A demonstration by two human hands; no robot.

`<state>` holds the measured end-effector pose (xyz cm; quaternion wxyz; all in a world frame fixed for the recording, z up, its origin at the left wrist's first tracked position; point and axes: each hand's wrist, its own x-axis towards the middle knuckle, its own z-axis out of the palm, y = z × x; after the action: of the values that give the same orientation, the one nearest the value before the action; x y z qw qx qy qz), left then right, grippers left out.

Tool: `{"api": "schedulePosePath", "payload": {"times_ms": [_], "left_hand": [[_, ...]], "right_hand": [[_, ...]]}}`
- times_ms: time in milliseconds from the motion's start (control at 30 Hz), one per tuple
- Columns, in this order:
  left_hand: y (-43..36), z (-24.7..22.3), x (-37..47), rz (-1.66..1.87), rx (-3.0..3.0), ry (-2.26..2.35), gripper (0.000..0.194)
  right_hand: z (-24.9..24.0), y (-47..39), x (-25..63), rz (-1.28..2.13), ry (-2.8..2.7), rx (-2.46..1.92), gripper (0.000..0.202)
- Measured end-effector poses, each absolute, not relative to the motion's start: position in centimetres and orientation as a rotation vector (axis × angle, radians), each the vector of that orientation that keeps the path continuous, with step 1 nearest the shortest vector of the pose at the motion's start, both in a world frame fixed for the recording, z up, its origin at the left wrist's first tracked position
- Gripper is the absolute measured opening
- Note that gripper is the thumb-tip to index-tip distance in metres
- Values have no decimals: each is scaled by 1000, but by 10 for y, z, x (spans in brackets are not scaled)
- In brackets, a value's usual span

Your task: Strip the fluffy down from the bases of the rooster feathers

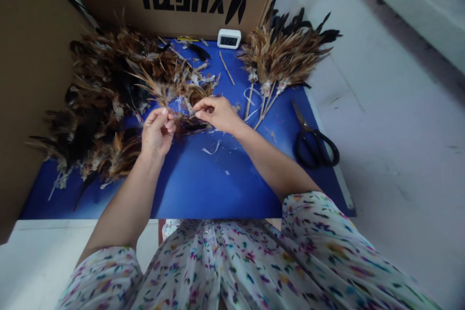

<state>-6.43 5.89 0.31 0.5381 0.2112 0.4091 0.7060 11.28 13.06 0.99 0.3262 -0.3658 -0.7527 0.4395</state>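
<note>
My left hand (pixel 158 131) is closed in a pinch around the base of some brown feathers (pixel 156 91), whose tips fan up and away from me. To its right, my right hand (pixel 218 112) has thumb and forefinger pressed together beside loose feather fluff. What those fingertips hold, if anything, is too small to make out. A big heap of brown and black feathers (pixel 112 72) covers the left part of the blue table (pixel 218 189) and reaches behind both hands. Thin white strips (pixel 211 147) lie just in front of my right hand.
Feather bundles on sticks (pixel 286 53) lie at the back right. Black-handled scissors (pixel 314 147) rest near the right edge. A white digital timer (pixel 229 38) stands against a cardboard box (pixel 174 14) at the back, with a short stick (pixel 227 68) in front. Cardboard (pixel 32 72) also walls the left side.
</note>
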Motion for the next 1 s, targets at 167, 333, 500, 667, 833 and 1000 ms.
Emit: {"api": "schedulePosePath", "payload": {"times_ms": [167, 333, 500, 667, 833, 1000], "left_hand": [[63, 4, -71, 1757, 434, 1036, 16], [65, 0, -72, 1778, 417, 1061, 13], [66, -1, -69, 1769, 416, 1087, 15], [64, -2, -67, 1752, 450, 1063, 17], [65, -2, -67, 1752, 448, 1075, 16], [65, -4, -66, 1741, 463, 1059, 17]], "right_hand": [[-2, 127, 105, 754, -2332, -981, 11], [0, 119, 91, 515, -2536, -1037, 16], [0, 119, 70, 336, -2633, -1088, 21], [-8, 129, 53, 291, -2671, -1142, 24], [2, 133, 65, 548, -2558, -1117, 15], [16, 131, 97, 1072, -2193, -1059, 6]]}}
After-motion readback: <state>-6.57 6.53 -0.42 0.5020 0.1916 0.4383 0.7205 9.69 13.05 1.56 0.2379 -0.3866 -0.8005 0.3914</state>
